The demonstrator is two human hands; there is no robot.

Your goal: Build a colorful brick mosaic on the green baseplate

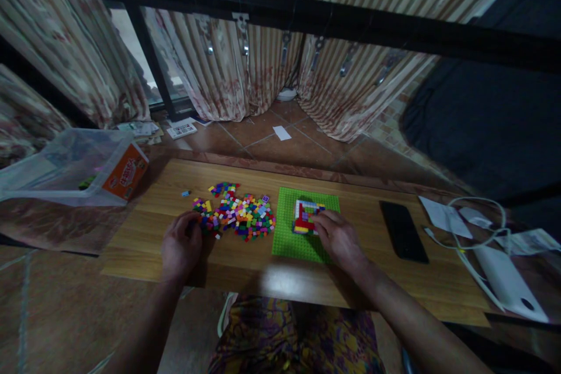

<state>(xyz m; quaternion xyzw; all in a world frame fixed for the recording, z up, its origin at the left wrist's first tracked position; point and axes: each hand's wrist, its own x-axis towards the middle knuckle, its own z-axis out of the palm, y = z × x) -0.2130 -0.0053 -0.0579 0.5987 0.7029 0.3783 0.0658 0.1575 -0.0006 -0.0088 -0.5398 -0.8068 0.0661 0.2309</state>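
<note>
A green baseplate [287,245] lies on the wooden table, bearing a small hollow structure of colored toy bricks [300,228] with white, red, yellow and blue pieces. My right hand [340,241] reaches onto it from the right, its thumb and fingers closed at a red brick [307,224] on the near side. To the left of the plate spreads a loose pile of multicolored toy bricks [245,213]. At the pile's left edge rests my left hand [180,245], fingers curled together; whatever is between them is hidden.
A black phone [403,231] lies right of the baseplate. Farther right are a white cable [458,245], a white power bank-like device [511,283] and papers [445,216]. A clear plastic bin [74,169] with an orange label stands left of the table [144,239]. One light-blue brick [186,193] sits apart.
</note>
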